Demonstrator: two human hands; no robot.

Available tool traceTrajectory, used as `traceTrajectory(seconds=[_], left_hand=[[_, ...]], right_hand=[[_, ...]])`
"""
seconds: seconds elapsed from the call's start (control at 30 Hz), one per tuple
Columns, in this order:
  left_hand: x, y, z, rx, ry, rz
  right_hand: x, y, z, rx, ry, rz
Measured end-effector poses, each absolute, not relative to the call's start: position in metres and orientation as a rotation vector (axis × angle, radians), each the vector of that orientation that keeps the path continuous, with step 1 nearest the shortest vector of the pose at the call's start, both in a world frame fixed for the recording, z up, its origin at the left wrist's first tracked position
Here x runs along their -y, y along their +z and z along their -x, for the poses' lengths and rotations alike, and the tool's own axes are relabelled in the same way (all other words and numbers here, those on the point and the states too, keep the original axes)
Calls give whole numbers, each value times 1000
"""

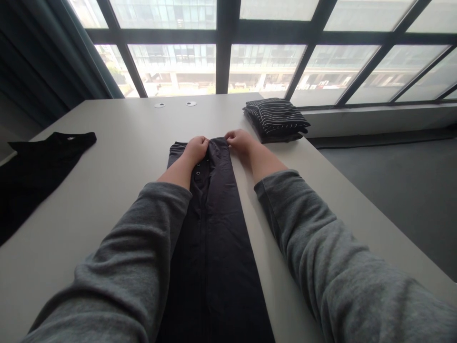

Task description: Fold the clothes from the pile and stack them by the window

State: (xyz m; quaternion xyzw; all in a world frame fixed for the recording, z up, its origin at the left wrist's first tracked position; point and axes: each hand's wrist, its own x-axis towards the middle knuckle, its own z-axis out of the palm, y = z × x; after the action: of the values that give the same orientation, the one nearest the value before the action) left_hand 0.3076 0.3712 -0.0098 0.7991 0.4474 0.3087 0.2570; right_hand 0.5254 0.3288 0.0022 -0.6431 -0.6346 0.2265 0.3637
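A pair of black trousers [224, 228] lies lengthwise over the table, running from its far end down past the bottom of the view. My left hand [196, 148] is closed in a pinch on the trousers' far edge, near the middle. Two small ringed eyelets or buttons [198, 173] show just below that hand. At the far right corner of the trousers, my right hand [240, 141] grips the edge between curled fingers. Grey sleeves cover both forearms, and the left one hides part of the trousers' left side.
The white table [117, 176] extends toward a large framed window. A folded stack of black striped clothes [276, 119] sits at the back right, close to my right hand. On the left lies another black garment [46, 166]. Two round table fittings [191, 103] are near the far edge.
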Motion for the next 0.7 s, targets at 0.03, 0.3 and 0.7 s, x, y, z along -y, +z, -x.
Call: traceTrajectory(seconds=[0.03, 0.3, 0.7], left_hand=[[-371, -10, -308, -1214, 839, -2164], [-374, -12, -308, -1199, 853, -2126], [-372, -11, -306, -1160, 899, -2097]], right_hand=[[-329, 2, -524, 1617, 571, 1630], [-333, -2, -523, 1430, 674, 1480], [-329, 0, -527, 1645, 559, 1564]])
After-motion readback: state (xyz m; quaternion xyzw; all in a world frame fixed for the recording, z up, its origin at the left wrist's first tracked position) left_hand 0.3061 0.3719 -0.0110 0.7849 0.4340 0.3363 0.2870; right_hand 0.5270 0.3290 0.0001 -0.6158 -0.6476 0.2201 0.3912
